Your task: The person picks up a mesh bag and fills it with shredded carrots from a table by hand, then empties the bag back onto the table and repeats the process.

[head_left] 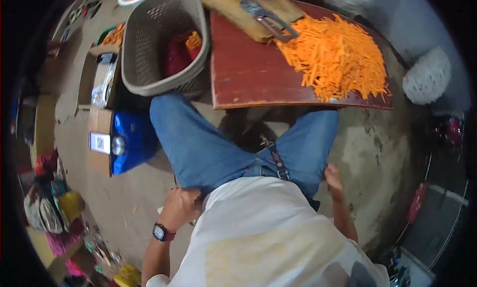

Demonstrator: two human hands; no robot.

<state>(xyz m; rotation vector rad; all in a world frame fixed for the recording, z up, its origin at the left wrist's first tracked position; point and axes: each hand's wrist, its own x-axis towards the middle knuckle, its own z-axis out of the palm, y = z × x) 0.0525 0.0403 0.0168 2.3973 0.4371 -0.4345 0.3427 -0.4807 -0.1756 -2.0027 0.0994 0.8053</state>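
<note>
My left hand (pixel 183 205), with a watch on its wrist, is closed beside my left thigh at the hip; whatever its fingers may hold is hidden. On the other side my right hand (pixel 333 179) rests against the outer side of my right thigh, its fingers curled and partly out of sight. Both are away from the red table (pixel 248 78). A large heap of shredded orange vegetable (pixel 343 58) lies on that table. Next to the heap, a metal slicer (pixel 268 20) rests on a wooden board (pixel 231 11).
A grey plastic basket (pixel 136 48) with a red bag (pixel 176 58) inside stands left of the table. Below it are a blue bag (pixel 130 138) and a cardboard box (pixel 87 83). A white sack (pixel 427 76) sits at the right. Colourful bags line the far left.
</note>
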